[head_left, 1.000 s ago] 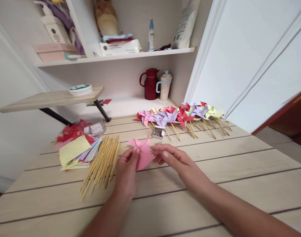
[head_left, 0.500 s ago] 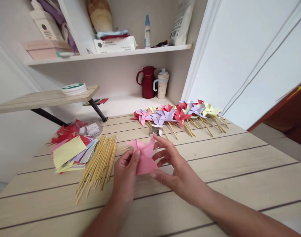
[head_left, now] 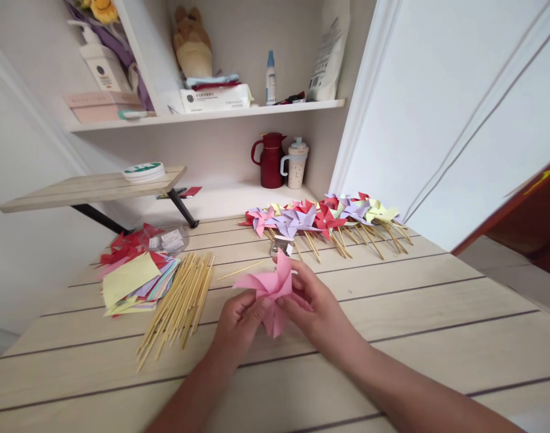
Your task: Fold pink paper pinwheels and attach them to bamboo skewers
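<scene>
A pink paper pinwheel, its points folded in toward the centre, is held above the table between both hands. My left hand is closed on its left side, the thumb near the middle. From the right, my right hand grips it, with the thumb at the centre and the fingers behind the paper. No stick shows on this pinwheel. Just beyond the hands lies a small clear packet with a white label. A single stick rests on the table left of the packet.
Left of the hands lie a heap of wooden sticks, a stack of coloured paper squares and red paper pieces. Finished pinwheels on sticks line the back right. A small raised shelf stands at the back left.
The right hand has closed in on the pink paper. Its remaining flat corners are now folded to the centre, giving a pinwheel shape. The camera view has tilted up slightly.
</scene>
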`<state>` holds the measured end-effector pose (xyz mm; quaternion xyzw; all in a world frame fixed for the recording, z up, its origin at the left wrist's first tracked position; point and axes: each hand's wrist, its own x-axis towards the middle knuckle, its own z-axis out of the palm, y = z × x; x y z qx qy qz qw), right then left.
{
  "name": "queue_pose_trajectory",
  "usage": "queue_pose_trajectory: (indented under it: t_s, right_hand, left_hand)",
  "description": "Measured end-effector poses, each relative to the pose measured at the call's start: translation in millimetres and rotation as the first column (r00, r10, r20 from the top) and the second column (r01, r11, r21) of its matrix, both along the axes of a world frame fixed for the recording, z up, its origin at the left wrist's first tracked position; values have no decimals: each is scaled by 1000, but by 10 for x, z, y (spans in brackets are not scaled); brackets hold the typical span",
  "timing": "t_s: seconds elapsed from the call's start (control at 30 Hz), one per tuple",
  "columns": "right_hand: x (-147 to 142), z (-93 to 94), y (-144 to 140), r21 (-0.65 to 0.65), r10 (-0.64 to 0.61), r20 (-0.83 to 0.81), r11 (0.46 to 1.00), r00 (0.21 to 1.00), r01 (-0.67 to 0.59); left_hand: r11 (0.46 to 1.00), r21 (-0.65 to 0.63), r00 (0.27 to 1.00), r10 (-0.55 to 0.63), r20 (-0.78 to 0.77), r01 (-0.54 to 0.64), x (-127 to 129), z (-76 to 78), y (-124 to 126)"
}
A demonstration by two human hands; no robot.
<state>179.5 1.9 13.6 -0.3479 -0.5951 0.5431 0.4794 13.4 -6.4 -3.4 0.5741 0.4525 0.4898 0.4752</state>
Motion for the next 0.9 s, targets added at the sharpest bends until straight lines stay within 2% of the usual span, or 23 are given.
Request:
queue_pose_trajectory:
  t_s: [0.1,0.2,0.3,0.37,0.43,0.53,0.6,0.73,0.8,0.9]
  right_hand:
    - [30,20,32,-9,-39,-13,999,999,39]
    - [48,45,67,-15,-87,-29,996,996,86]
    - [39,17,122,5,-139,2,990,990,139]
    - [24,-25,175,-25,-169,19,985,985,169]
    - [8,-62,231,-71,-189,-36,980,981,186]
    - [-26,-73,273,-166,-224,-135,966,965,201]
    - [-63,-56,251,-231,-210,-193,959,958,163]
    - [-150,-30,86,-301,-179,-286,949,941,89]
    - [-179,-40,-25,-339,-186,-319,938,929,71]
    - [-204,-78,-175,-397,-260,-361,912,895,104]
  left_hand:
    - [992,1,991,-128,-33,128,20,-36,19]
    - [982,-18,979,-189,-75,188,11,-100,31]
    - [983,-9,969,-183,-167,184,-10,-154,16]
    - [982,43,965,-175,-196,186,-4,-170,-5]
    - [977,115,972,-160,-172,181,30,-163,-31]
    - [986,145,996,-74,-59,82,108,-117,-61]
    - [993,93,997,68,31,-71,135,-86,-71]
    - [935,15,919,344,191,-353,60,-93,-124]
    - [911,17,887,397,236,-412,-5,-139,-206]
    - [912,0,888,400,229,-411,-59,-197,-379]
